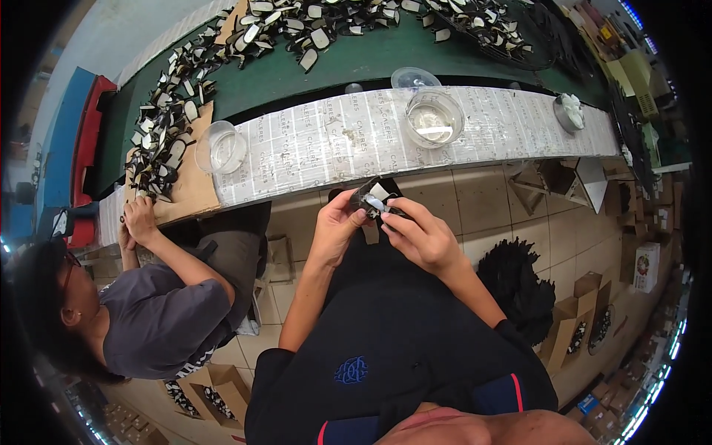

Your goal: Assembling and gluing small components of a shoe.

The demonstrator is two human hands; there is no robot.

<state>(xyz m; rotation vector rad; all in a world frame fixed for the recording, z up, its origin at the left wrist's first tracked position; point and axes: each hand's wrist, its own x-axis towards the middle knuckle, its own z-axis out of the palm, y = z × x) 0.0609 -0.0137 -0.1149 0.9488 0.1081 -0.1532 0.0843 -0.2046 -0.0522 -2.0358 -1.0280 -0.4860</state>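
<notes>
In front of my body, just off the near edge of the bench, both hands hold one small black piece (377, 199) with a whitish flap and a pale bluish-white patch on it. My left hand (335, 228) pinches its left side between thumb and fingers. From the right, my right hand (424, 236) grips it with bent fingertips that hide part of it. Similar black pieces with pale faces lie in a long heap (172, 137) at the left and across the far side. What exactly the piece is, I cannot make out.
A clear plastic tub (225, 152) and a larger one (455, 133) stand on the paper-covered bench (319, 137), beside a metal cup (568, 120) with white material. Beyond runs a green surface (356, 63). A co-worker's hands (141, 224) are left. Black scraps (517, 289) lie at right.
</notes>
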